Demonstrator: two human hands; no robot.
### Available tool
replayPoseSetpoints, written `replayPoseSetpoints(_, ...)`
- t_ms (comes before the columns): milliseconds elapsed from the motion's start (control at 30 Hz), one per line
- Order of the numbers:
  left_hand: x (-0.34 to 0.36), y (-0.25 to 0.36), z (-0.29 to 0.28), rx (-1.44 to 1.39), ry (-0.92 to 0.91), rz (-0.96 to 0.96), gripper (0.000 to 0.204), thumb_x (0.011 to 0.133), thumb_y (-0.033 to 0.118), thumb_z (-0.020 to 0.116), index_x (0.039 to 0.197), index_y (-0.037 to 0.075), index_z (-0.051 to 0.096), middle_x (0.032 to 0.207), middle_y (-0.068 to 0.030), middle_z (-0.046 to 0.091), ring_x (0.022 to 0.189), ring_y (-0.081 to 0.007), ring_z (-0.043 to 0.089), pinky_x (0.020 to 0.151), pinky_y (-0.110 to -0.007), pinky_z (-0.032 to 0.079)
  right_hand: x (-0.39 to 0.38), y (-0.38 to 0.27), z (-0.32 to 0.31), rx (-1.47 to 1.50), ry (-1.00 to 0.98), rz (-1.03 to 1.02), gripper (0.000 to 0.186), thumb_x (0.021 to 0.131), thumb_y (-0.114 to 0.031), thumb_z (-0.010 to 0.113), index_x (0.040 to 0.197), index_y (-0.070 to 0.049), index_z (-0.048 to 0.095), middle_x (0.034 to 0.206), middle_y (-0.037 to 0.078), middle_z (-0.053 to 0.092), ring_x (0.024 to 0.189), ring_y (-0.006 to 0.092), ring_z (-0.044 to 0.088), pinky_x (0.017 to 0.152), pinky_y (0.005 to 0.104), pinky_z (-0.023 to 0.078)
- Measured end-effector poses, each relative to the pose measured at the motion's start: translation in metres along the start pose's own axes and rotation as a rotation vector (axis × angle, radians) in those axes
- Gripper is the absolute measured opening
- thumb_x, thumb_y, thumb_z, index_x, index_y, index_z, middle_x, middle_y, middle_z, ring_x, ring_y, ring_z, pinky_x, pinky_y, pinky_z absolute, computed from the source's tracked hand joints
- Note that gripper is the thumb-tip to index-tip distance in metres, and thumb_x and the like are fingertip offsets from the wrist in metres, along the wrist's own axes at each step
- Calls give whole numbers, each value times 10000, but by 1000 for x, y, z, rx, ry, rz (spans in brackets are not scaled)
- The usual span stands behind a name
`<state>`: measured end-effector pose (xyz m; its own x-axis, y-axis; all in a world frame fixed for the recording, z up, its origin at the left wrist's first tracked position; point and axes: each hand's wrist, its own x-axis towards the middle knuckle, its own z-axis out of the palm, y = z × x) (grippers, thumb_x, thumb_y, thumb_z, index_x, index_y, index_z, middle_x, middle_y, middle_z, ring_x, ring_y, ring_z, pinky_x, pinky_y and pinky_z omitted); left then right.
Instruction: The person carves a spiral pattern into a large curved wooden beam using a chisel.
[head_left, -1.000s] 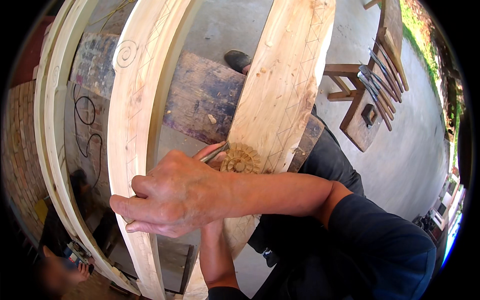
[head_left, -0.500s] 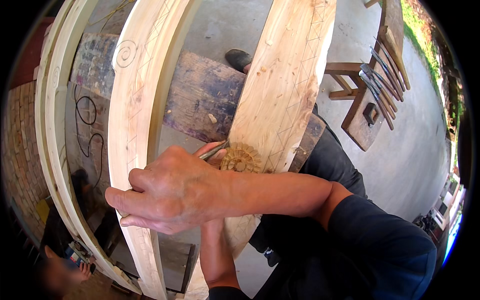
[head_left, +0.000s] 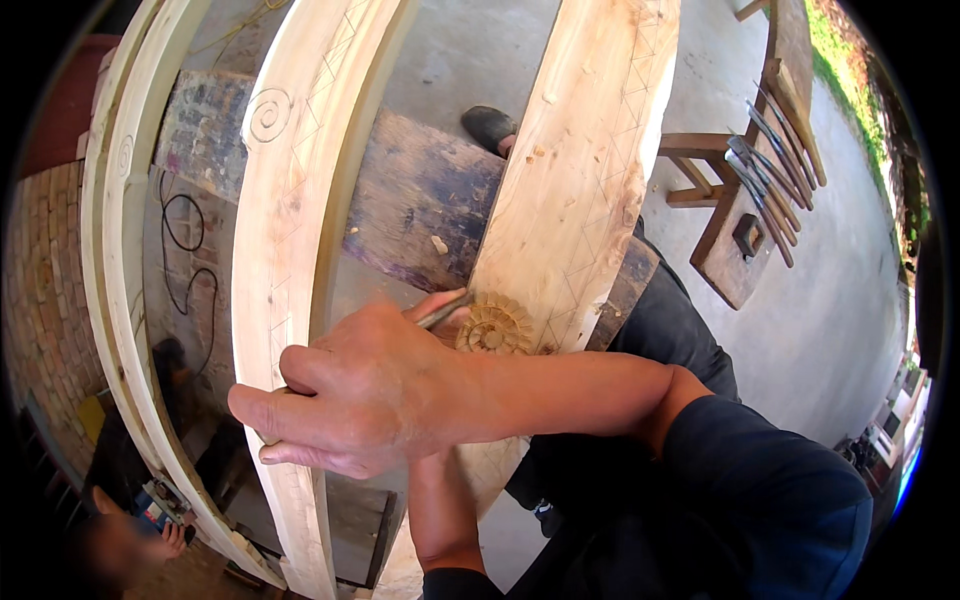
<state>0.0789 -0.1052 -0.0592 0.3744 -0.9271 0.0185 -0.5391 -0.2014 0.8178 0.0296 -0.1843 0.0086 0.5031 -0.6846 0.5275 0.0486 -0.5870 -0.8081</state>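
Note:
A pale wooden beam [head_left: 560, 190] with pencilled zigzag lines slants through the middle. Into its near part a round rosette [head_left: 493, 322] is carved, with petals around a centre knob. The metal blade of a chisel [head_left: 446, 309] meets the beam at the rosette's left rim. My right hand [head_left: 360, 395], its forearm crossing from the right, is closed around the chisel's handle, which is mostly hidden. Beneath that arm my left hand [head_left: 430, 301] shows only a few fingers, pinching the blade close to its tip.
Another marked beam [head_left: 285, 200] with a spiral stands to the left, with more beams beyond it. Stained boards [head_left: 420, 200] lie crosswise underneath. Several chisels [head_left: 770, 165] rest on a bench [head_left: 722, 268] at the right. At the lower left a person's hand [head_left: 178, 538] holds a power tool [head_left: 152, 505].
The whole view has shifted slightly, so beams and hands appear a little farther right and lower. Both hands keep their hold on the chisel at the rosette's left rim.

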Motion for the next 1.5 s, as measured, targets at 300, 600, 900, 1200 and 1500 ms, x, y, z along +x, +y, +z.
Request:
replayPoseSetpoints(300,-3,2,0,0,4,5,315,872,190,936,1116,16,837,1031,-114,812,868,-269,788,766,-347,614,-1,-2,7,53,-46,-52,380,974,-399,805,1108,-67,679,663,90,614,548,328,687,484,445,553)
replayPoseSetpoints(600,-2,2,-1,0,2,9,313,869,190,939,1110,18,839,1037,-115,815,874,-272,791,771,-348,617,-3,5,9,53,-39,-12,368,966,-395,815,1128,-88,693,665,79,631,540,302,688,478,442,543)
replayPoseSetpoints(900,-5,2,-2,-2,12,13,312,865,190,943,1105,19,841,1043,-117,817,880,-275,793,777,-350,621,-6,8,14,54,9,-13,400,932,-369,862,1217,-126,721,653,27,556,498,242,630,438,407,484)
replayPoseSetpoints(1200,-8,1,-5,2,24,9,310,861,190,946,1100,21,843,1049,-118,820,886,-278,796,782,-352,624,-4,4,8,54,-38,16,340,943,-372,851,1076,-111,679,638,74,615,515,320,670,461,449,525)
replayPoseSetpoints(1500,-8,1,-5,6,34,7,308,858,190,949,1095,23,845,1055,-120,822,892,-281,799,787,-353,627,-2,6,7,72,-22,20,327,947,-357,851,1080,-113,679,641,80,617,528,321,677,462,452,519)
